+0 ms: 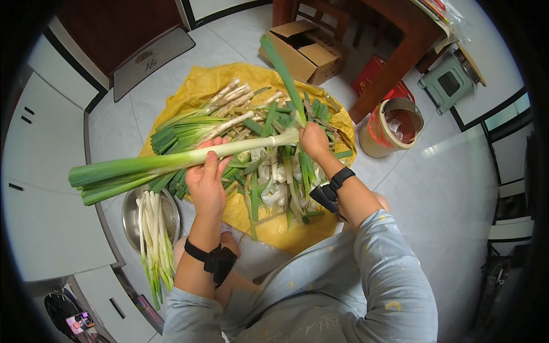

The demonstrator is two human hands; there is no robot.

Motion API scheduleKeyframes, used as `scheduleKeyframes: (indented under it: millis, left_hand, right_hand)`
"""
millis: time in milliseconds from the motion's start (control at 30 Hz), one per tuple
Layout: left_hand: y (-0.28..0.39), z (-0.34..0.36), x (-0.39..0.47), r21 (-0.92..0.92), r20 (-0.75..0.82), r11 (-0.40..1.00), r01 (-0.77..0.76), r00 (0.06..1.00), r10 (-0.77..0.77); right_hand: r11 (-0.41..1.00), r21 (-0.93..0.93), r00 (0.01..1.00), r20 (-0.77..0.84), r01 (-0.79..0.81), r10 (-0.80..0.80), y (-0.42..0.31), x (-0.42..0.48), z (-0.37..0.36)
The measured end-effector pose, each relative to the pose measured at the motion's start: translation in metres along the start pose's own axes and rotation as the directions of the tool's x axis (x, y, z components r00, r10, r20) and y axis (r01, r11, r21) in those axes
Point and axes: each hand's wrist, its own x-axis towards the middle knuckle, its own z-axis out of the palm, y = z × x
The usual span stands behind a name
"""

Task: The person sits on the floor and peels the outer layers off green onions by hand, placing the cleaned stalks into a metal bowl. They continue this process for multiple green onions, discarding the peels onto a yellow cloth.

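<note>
My left hand (209, 182) holds a thick leek-like scallion (240, 148) around its pale shaft, with the thumb on top. Its cut green leaves point left, and its white end reaches my right hand (314, 139). That hand is closed at the white end on a peeled strip with a long green leaf (283, 73) that sticks up and away. Below lie torn leaves and white skins (274, 180) on a yellow plastic sheet (291, 233). Unpeeled scallions with dirty roots (231, 100) lie in a bundle at the sheet's far left.
A steel basin (129, 214) at the left holds slim peeled scallions (152, 236) overhanging its rim. Beyond the sheet stands an open cardboard box (317, 60), near a wooden table leg (381, 77). A lined bin (377, 137) and a green stool (446, 81) are on the right.
</note>
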Motion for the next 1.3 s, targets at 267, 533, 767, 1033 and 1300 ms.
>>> scheduleKeyframes:
  millis: [267,533,767,1033,1300]
  left_hand:
    - [0.047,-0.040,-0.014,0.032,-0.117,0.995,-0.089,0.989,0.092]
    - [0.071,-0.049,-0.035,0.112,-0.164,0.990,-0.084,0.981,0.102]
    - [0.084,-0.051,-0.046,0.125,-0.233,0.989,-0.079,0.967,0.107]
    - [0.092,-0.056,-0.050,0.157,-0.245,0.981,-0.115,0.958,0.152]
    - [0.085,-0.044,-0.029,0.079,-0.263,0.975,-0.208,0.939,0.222]
  right_hand:
    - [0.979,-0.100,0.982,0.054,-0.175,0.181,0.040,0.005,0.024]
    - [0.969,-0.110,0.972,0.052,-0.223,0.229,0.078,0.014,0.037]
    - [0.896,0.016,0.893,0.092,-0.443,0.440,0.098,0.027,0.058]
    - [0.911,-0.067,0.838,0.371,-0.406,0.401,0.097,0.032,0.036]
    - [-0.081,0.617,0.622,0.780,-0.782,-0.063,-0.017,-0.006,-0.009]
